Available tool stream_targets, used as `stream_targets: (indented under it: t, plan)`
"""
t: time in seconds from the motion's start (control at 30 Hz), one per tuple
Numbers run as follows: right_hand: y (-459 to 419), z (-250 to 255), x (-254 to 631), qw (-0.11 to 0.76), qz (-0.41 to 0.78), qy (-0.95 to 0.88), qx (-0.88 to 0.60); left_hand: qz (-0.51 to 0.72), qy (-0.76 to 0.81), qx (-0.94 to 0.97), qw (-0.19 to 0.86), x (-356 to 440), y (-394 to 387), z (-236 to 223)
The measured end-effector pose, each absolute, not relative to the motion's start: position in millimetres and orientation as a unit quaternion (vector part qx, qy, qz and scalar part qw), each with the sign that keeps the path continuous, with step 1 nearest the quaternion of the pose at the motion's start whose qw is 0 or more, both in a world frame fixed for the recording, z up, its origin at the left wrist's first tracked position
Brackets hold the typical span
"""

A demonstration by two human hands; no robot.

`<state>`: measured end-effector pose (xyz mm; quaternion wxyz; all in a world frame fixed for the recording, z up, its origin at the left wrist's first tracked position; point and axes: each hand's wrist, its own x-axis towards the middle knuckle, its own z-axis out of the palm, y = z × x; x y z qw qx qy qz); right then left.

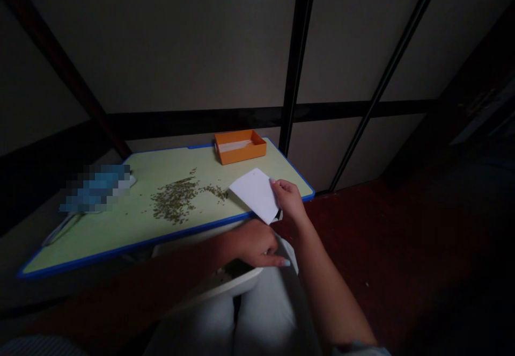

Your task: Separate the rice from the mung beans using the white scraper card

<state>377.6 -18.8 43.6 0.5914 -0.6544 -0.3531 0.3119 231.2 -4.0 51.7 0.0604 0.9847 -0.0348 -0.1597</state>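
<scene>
My right hand is closed on a white card, holding it slanted at the near right edge of the pale green table. A scatter of small greenish-brown seeds lies on the table just left of the card. My left hand grips the rim of a white bowl, held below the table's blue front edge over my lap. The bowl's inside is mostly dark; a few specks show in it.
An orange open box stands at the table's far right corner. A blurred blue object lies on the left of the table. A dark frame with black bars rises behind. Red floor lies to the right.
</scene>
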Motion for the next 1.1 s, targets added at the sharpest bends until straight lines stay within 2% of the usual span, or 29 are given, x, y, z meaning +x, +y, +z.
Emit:
stream_targets:
  t: [0.47,0.77,1.1]
  plan:
    - [2,63,390,0.570,0.307,-0.465,-0.604,-0.234,-0.007,0.972,0.004,264,-33,82]
    - [46,77,394,0.556,0.333,-0.510,-0.565,-0.360,0.041,0.931,0.049,280,-29,77]
    - [46,73,390,0.536,0.304,-0.523,-0.589,-0.274,0.006,0.959,0.070,257,-32,72]
